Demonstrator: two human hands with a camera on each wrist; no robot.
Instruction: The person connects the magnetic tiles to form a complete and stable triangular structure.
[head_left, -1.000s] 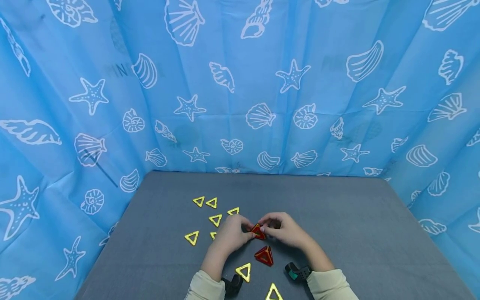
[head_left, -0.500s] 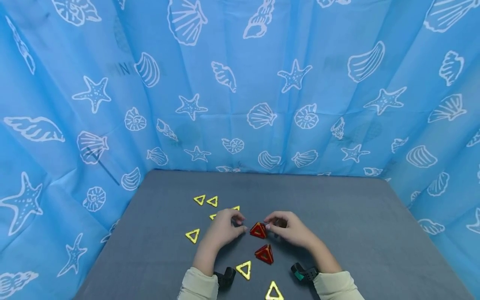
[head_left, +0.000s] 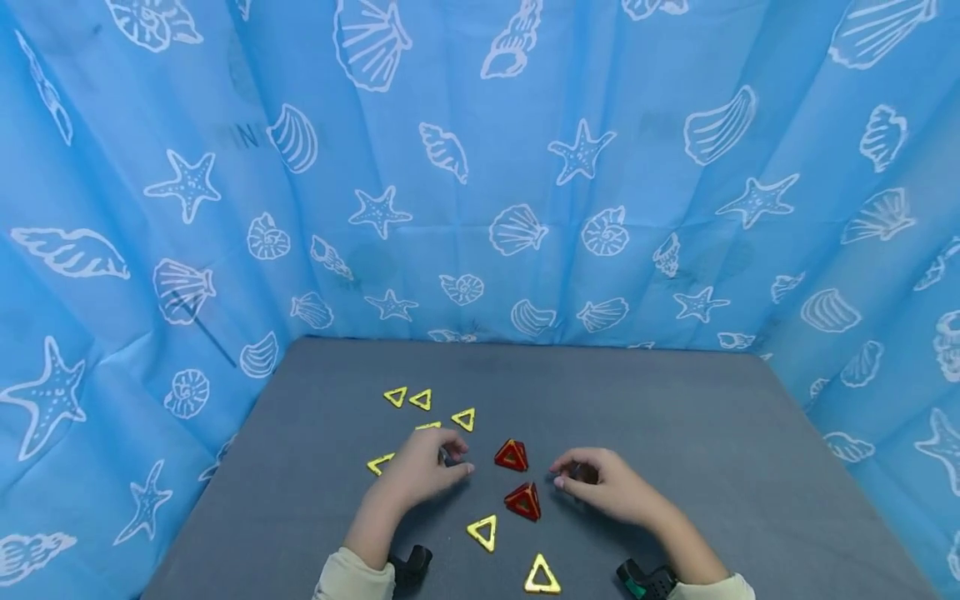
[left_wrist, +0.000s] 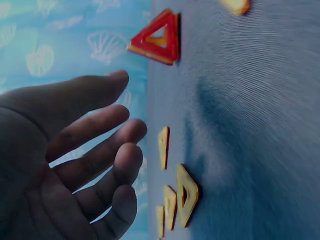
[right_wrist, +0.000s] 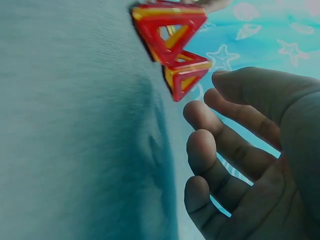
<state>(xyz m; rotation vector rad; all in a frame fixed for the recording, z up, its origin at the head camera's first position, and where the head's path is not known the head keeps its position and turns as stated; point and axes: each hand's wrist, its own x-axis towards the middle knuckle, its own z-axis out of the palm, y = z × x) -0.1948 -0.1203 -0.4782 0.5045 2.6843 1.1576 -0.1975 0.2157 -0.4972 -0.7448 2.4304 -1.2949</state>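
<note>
Two small pyramids built of red and yellow triangle tiles stand on the grey table between the hands: a farther pyramid [head_left: 512,455] and a nearer pyramid [head_left: 523,502]. To their left hovers my left hand [head_left: 422,468], fingers loosely bent, nothing held. My right hand [head_left: 611,486] is to their right, its palm free too and its fingertips apart from both pyramids. In the right wrist view the nearer pyramid [right_wrist: 170,30] overlaps the other. Beyond the left thumb, one red pyramid [left_wrist: 159,38] shows in the left wrist view. The left hand partly covers some yellow triangle tiles.
Several flat yellow triangle tiles lie at the left, such as a yellow tile [head_left: 464,418] beyond the left hand. Closer to me lie a yellow tile [head_left: 483,532] and another yellow tile [head_left: 542,575]. A blue shell-patterned curtain [head_left: 480,167] hangs behind the table [head_left: 675,400].
Both hands have let go of the farther pyramid and drawn apart, the left hand leftward, the right hand rightward. That pyramid now stands by itself behind the other one.
</note>
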